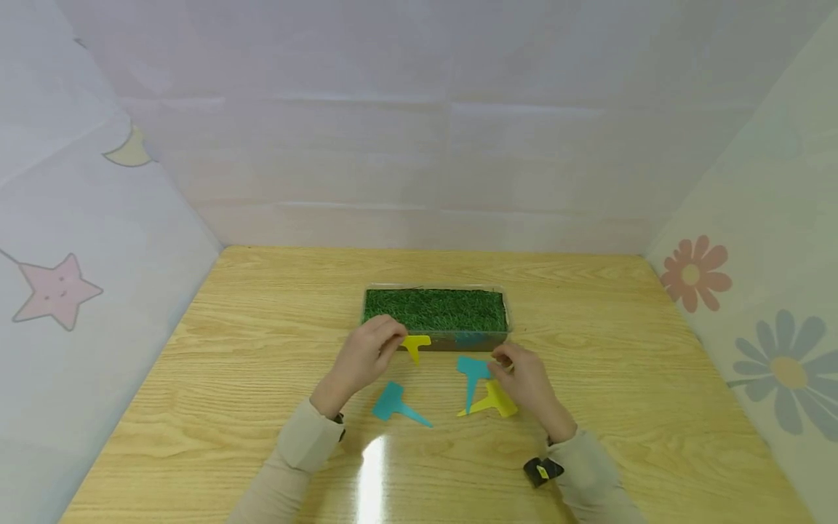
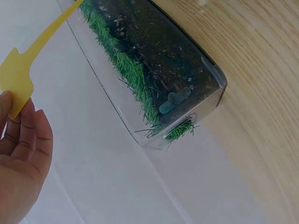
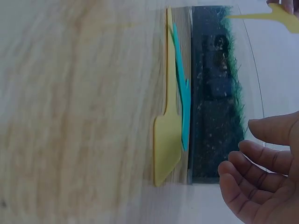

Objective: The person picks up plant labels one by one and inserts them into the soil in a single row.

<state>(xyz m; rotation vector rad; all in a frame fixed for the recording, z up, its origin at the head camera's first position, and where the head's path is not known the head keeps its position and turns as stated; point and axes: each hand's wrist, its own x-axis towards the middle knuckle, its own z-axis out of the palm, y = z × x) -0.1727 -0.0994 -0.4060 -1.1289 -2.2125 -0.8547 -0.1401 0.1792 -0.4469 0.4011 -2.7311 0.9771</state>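
Note:
My left hand (image 1: 366,356) pinches a yellow T-shaped plant label (image 2: 17,77) by its broad head, the pointed stem hanging down before the clear planter box (image 1: 487,340). My right hand (image 1: 527,378) holds nothing; in the right wrist view its fingers are loosely bent, with the thumb apart from them. Close by that hand, a blue plant label (image 1: 471,368) lies on the table, near a second yellow label (image 1: 500,400). Another blue label (image 1: 390,400) rests below my left hand, its point towards the right.
Green artificial grass (image 1: 435,309) covers the dark soil inside the planter, which stands at the middle of the wooden table (image 1: 262,349). Pale printed cloths (image 1: 419,167) surround the table at the back and both sides. Dark straps (image 1: 542,471) circle the wrists.

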